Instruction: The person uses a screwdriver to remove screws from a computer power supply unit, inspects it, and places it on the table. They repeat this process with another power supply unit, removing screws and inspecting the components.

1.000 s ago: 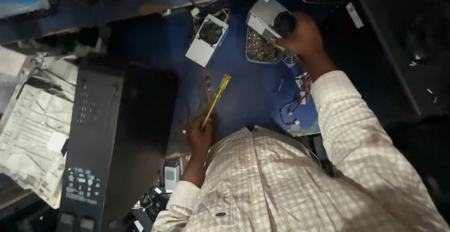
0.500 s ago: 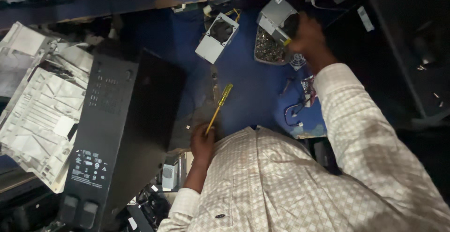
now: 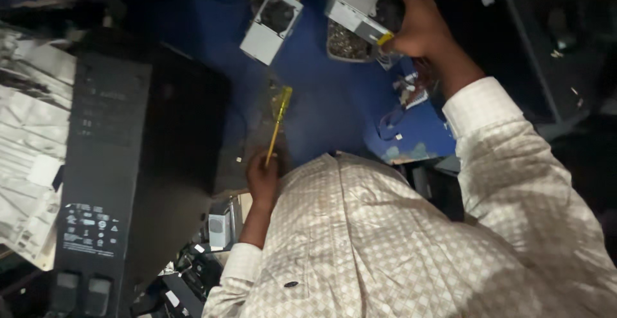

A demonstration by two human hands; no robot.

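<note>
Upper right of the frame, the right hand (image 3: pixel 421 25) grips a grey unit (image 3: pixel 363 3) over the screw tray (image 3: pixel 347 43) — the left hand (image 3: pixel 263 180) pinches a yellow screwdriver (image 3: pixel 279 124).

The grey metal box-shaped power supply (image 3: pixel 360 0) is cut off by the top edge, its near corner hidden behind the right hand (image 3: pixel 418 25). The small grey tray's (image 3: pixel 347 43) contents are too small to identify. Crumpled white printed papers (image 3: pixel 29 163) run off the left edge, blurred.
</note>
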